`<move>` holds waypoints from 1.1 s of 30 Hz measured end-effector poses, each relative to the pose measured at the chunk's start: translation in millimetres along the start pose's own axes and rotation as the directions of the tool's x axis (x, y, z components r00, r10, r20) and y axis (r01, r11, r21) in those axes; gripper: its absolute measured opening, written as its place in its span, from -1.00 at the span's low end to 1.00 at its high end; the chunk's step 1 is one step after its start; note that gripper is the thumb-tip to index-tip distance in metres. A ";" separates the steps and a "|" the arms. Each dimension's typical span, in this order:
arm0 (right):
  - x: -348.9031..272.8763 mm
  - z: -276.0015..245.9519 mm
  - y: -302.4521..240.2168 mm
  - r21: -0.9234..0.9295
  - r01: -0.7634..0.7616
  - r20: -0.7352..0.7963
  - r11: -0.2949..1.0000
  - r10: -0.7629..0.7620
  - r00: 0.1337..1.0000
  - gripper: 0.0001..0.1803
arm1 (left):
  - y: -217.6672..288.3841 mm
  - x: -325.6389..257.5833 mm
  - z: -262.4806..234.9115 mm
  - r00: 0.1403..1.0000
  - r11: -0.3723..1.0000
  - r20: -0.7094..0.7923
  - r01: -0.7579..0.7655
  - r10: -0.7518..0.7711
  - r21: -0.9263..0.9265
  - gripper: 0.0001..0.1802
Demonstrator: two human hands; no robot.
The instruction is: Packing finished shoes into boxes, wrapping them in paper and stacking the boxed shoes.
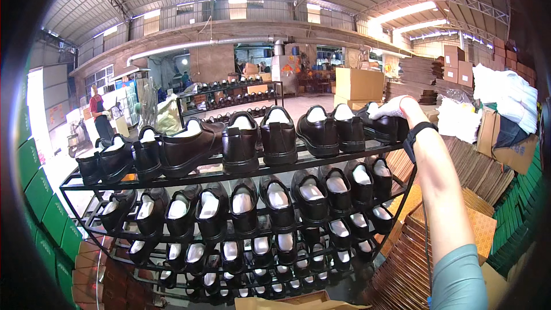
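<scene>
At the right end of the top shelf, my right hand reaches over a black shoe. Its fingers are closed over the shoe's opening, and a dark band circles the wrist. The shoe rests on a black metal rack beside a row of similar black shoes with pale insoles, such as the black shoe near the middle. Several more rows of black shoes fill the lower shelves, heels toward me. My left hand is out of the picture.
Green boxes are stacked at the left. Cardboard bundles and white sacks stand at the right. An open carton sits at the lower edge. Behind are another shoe rack, large cartons and a person.
</scene>
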State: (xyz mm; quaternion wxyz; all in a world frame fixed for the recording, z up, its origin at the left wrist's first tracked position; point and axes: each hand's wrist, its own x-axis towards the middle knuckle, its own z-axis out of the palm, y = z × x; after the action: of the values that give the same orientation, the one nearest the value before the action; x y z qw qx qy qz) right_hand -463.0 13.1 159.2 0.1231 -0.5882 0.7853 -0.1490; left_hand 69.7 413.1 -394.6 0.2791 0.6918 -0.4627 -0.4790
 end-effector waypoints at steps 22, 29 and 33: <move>-454.7 246.6 168.3 0.769 0.214 -0.264 0.603 -0.006 0.965 -0.63 | 2.6 -12.5 -33.7 0.999 0.836 0.046 0.024 0.001 -0.549 -0.70; -508.4 382.5 138.2 0.565 0.145 0.012 0.812 -0.184 0.983 -0.69 | 86.9 -83.8 -44.4 0.992 0.780 0.083 -0.021 0.093 -0.626 -0.85; -514.3 407.8 132.5 0.518 0.212 -0.140 0.829 -0.163 0.977 -0.68 | 78.9 -76.8 0.8 0.957 0.873 0.268 0.036 0.110 -0.487 -0.74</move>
State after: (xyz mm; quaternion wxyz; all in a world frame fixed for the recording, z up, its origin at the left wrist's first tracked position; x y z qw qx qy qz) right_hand -287.4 505.6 -259.0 0.2300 -0.5984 0.6567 -0.3972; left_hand 30.9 450.1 -298.4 0.3830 0.5131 -0.3761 -0.6698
